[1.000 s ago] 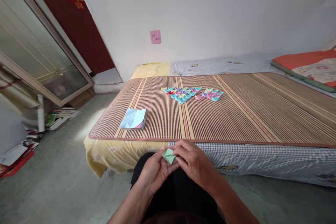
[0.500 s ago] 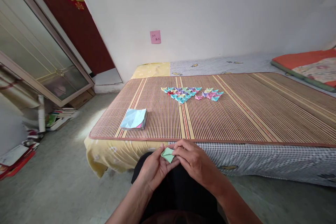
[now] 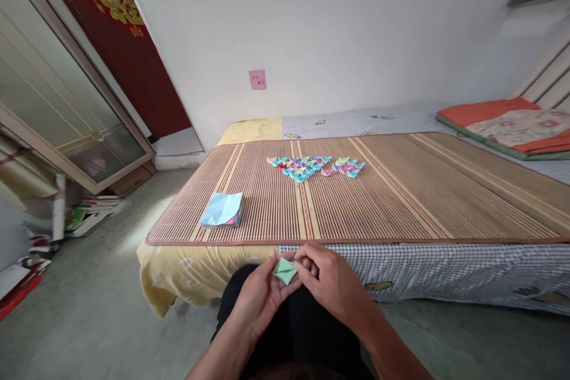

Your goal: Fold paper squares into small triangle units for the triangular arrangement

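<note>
A small piece of folded green paper (image 3: 284,271) lies across the fingers of my left hand (image 3: 260,292), over my lap. My left thumb rests at its left edge, and the fingers curl beneath it. My right hand (image 3: 327,276) pinches the paper's right corner between thumb and fingertips. The paper has a diamond outline with a crease or flap across its middle. Beyond my hands, on the bed mat (image 3: 392,202), sit several small folded paper boats (image 3: 300,169) in bright colours, in a larger and a smaller group (image 3: 348,167).
A stack of square paper (image 3: 221,209), light blue on top, lies on the mat's left part. A folded orange and floral quilt (image 3: 507,124) rests at the bed's far right. Books (image 3: 95,211) stand on the floor at left. A pink note (image 3: 257,79) is on the wall.
The camera view has tilted up and turned slightly right. My right fingers have shifted a little at the green paper's right corner; both hands still hold it.
</note>
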`<state>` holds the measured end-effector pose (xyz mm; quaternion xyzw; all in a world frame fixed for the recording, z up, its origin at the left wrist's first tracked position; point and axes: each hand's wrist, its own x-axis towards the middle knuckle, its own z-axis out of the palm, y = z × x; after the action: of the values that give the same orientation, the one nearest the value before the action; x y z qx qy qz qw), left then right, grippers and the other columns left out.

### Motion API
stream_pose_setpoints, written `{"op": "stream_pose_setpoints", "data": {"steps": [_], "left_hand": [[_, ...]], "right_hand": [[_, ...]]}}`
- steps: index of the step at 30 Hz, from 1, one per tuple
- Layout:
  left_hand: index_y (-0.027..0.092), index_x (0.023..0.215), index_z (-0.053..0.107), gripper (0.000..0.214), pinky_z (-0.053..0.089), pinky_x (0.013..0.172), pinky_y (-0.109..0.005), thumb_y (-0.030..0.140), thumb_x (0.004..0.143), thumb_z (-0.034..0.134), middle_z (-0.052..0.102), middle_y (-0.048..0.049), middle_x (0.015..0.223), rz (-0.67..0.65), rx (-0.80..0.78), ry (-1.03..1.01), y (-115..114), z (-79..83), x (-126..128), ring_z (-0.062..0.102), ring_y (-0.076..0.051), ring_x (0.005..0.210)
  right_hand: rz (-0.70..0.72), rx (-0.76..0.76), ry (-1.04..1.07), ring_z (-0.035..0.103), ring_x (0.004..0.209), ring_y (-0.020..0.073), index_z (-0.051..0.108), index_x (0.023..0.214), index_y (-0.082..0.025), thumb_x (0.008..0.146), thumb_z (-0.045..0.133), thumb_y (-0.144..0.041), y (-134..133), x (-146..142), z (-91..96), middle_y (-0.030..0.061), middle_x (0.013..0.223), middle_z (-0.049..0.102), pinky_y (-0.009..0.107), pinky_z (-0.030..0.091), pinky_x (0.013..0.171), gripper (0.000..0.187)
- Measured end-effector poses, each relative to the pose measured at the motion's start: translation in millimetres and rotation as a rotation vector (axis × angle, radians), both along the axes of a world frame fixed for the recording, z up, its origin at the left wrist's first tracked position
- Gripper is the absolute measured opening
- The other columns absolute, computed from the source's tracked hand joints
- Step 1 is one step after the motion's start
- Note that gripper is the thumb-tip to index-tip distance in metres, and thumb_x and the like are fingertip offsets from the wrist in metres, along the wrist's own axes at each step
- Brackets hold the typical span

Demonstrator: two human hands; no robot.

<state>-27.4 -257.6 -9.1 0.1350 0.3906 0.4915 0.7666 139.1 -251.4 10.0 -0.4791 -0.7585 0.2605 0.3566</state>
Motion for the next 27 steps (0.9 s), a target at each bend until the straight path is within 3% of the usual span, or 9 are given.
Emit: {"op": "stream_pose_setpoints", "data": {"steps": [9, 16, 22, 27], "left_hand": [[0.003, 0.12, 0.07, 0.028, 0.056, 0.108, -0.047, 0.02, 0.104, 0.054, 0.079, -0.0202, 0.113, 0.015, 0.052, 0.064, -19, 5.4, 9, 0.074, -0.029, 0.115], [0.001, 0.125, 0.068, 0.038, 0.063, 0.095, -0.042, 0.03, 0.106, 0.053, 0.079, -0.0213, 0.112, -0.033, 0.009, 0.169, -33, 1.5, 13, 0.079, -0.024, 0.087], [0.005, 0.128, 0.069, 0.046, 0.06, 0.098, -0.042, 0.04, 0.1, 0.059, 0.075, -0.024, 0.126, -0.126, 0.064, 0.24, -21, -29.9, -23, 0.076, -0.032, 0.112], [0.014, 0.113, 0.076, 0.063, 0.062, 0.083, -0.038, 0.069, 0.085, 0.066, 0.082, -0.0163, 0.106, 0.086, 0.275, 0.684, -17, -70.5, -69, 0.078, -0.031, 0.097]], "right_hand": [[-0.047, -0.093, -0.019, 0.061, 0.068, 0.0137, 0.053, 0.075, -0.02, 0.091, 0.058, -0.003, -21, -2, 11.7, -0.0023, 0.074, 0.065, 0.025, 0.037, 0.064, 0.024], [-0.082, -0.106, 0.007, 0.057, 0.066, 0.0142, 0.055, 0.075, -0.02, 0.09, 0.057, -0.006, -32, 22, 7.9, -0.0026, 0.071, 0.061, 0.025, 0.034, 0.062, 0.021], [-0.169, -0.052, 0.035, 0.055, 0.063, 0.0143, 0.054, 0.076, -0.021, 0.093, 0.054, -0.015, -23, 57, 1.6, -0.0034, 0.068, 0.057, 0.024, 0.035, 0.061, 0.018], [-0.26, 0.021, -0.012, 0.061, 0.065, 0.0149, 0.059, 0.077, -0.02, 0.094, 0.053, -0.02, 12, 95, -0.1, -0.0022, 0.07, 0.063, 0.023, 0.042, 0.061, 0.018]]}}
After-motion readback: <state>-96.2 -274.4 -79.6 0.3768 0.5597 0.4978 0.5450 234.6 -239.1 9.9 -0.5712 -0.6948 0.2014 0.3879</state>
